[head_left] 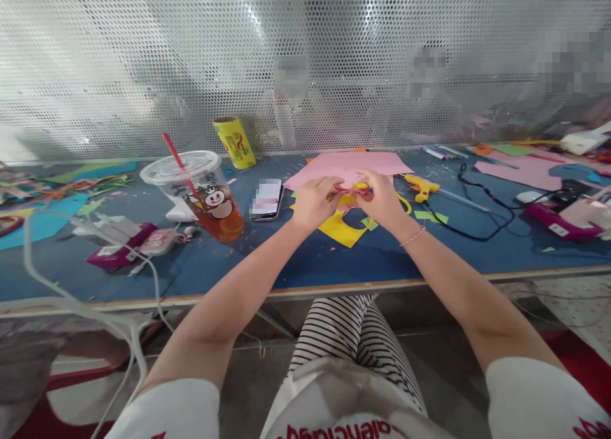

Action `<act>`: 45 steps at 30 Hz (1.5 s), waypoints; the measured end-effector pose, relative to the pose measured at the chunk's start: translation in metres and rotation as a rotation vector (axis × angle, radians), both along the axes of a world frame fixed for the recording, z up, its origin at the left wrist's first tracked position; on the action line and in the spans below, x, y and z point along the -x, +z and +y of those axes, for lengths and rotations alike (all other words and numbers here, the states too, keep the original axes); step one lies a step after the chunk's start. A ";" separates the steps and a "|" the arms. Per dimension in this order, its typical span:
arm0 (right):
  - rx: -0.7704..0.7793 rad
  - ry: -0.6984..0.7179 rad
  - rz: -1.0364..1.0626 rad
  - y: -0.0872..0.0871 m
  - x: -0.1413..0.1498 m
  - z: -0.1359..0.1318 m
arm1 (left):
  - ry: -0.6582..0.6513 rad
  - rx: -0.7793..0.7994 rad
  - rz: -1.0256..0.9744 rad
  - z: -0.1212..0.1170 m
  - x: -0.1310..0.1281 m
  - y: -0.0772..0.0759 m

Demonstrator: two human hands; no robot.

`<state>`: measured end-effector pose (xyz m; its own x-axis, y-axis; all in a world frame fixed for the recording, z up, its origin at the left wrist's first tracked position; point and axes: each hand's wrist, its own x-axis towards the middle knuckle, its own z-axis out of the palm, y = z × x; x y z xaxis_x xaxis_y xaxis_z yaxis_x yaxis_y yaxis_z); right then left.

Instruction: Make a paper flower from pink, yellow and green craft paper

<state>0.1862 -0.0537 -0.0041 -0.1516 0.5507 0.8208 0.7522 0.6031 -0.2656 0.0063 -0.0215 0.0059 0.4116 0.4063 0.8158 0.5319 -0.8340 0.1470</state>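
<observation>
Both my hands meet over the middle of the blue table. My left hand and my right hand each pinch one side of a small crumpled pink paper piece held between them, fingers curled closed. Under the hands lie yellow paper cut-outs and a large pink paper sheet. A thin bracelet circles my right wrist.
A plastic cup of orange drink with a red straw stands left, a phone beside it. A yellow glue gun with black cord lies right. A yellow tube stands by the perforated metal screen. Paper scraps, pens, chargers litter both ends.
</observation>
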 end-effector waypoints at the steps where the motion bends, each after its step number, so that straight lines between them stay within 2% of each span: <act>1: 0.016 0.022 0.022 0.001 0.000 0.000 | -0.011 0.064 -0.036 -0.001 -0.001 0.001; 6: 0.112 0.090 0.173 0.004 -0.003 0.000 | -0.081 0.358 -0.229 0.001 -0.002 0.003; 13: 0.298 0.151 0.376 0.000 -0.004 0.006 | -0.292 0.749 -0.314 0.013 0.001 0.000; 15: 0.326 0.186 0.417 0.000 -0.004 0.006 | -0.324 0.813 -0.330 0.010 0.000 0.002; 19: 0.363 0.275 0.452 0.004 -0.004 0.003 | -0.341 0.888 -0.378 0.002 -0.001 0.008; 30: 0.417 0.251 0.513 0.009 -0.002 -0.001 | -0.382 1.008 -0.394 0.002 0.002 0.010; 34: 0.450 0.301 0.578 0.009 -0.002 0.002 | -0.428 1.053 -0.427 0.002 0.002 0.010; 40: 0.510 0.483 0.827 0.004 -0.003 0.008 | -0.437 1.034 -0.501 0.007 0.003 0.005; 45: 0.539 0.500 0.861 -0.001 -0.003 0.012 | -0.458 1.009 -0.479 0.014 0.004 0.000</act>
<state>0.1893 -0.0418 -0.0049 0.0472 0.9003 0.4327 -0.0998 0.4353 -0.8948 0.0022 -0.0071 0.0055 0.4270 0.8441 0.3244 -0.0695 -0.3271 0.9424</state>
